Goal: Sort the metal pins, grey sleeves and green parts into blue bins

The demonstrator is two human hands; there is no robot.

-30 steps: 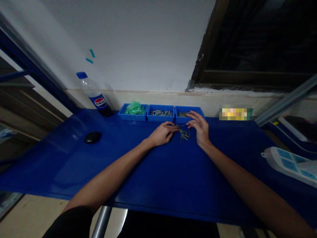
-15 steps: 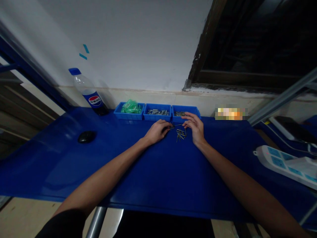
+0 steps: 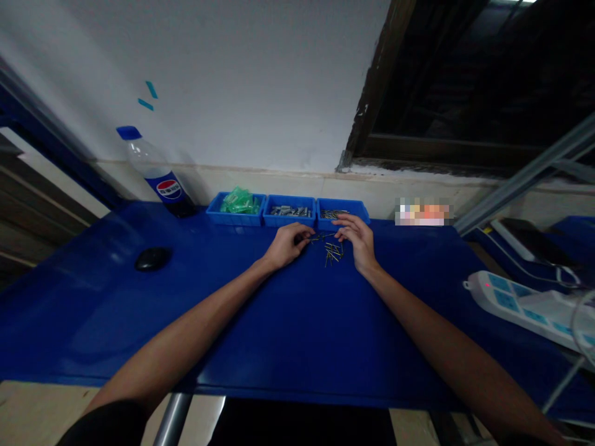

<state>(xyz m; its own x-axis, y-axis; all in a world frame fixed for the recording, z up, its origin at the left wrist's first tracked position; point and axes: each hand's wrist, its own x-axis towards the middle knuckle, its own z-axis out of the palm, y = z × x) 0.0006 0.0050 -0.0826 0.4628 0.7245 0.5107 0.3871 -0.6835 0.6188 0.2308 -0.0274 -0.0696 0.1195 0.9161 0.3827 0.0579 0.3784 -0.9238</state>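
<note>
My left hand (image 3: 286,244) is closed in a pinch just in front of the blue bins, with thin metal screws (image 3: 318,238) at its fingertips. Across from it, my right hand (image 3: 360,241) has thumb and index finger together at the end of one screw, while its other fingers are loosely curled. Between and below the hands lies a small loose pile of long brass-coloured screws (image 3: 332,253) on the blue table (image 3: 297,334). Similar screws fill the right bin (image 3: 357,210), which my right fingers partly cover.
The middle bin (image 3: 288,220) holds grey metal sleeves, and the left bin (image 3: 235,218) holds green plastic pieces. A cola bottle (image 3: 168,189) and a black mouse (image 3: 151,259) stand to the left. At the right lies a white power strip (image 3: 520,306); a blurred-out item (image 3: 423,212) sits by the wall.
Some screws have come away from the pile toward the bins, between my fingertips. My left hand has drawn slightly back from the pile. The whole view has shifted, moving things leftward.
</note>
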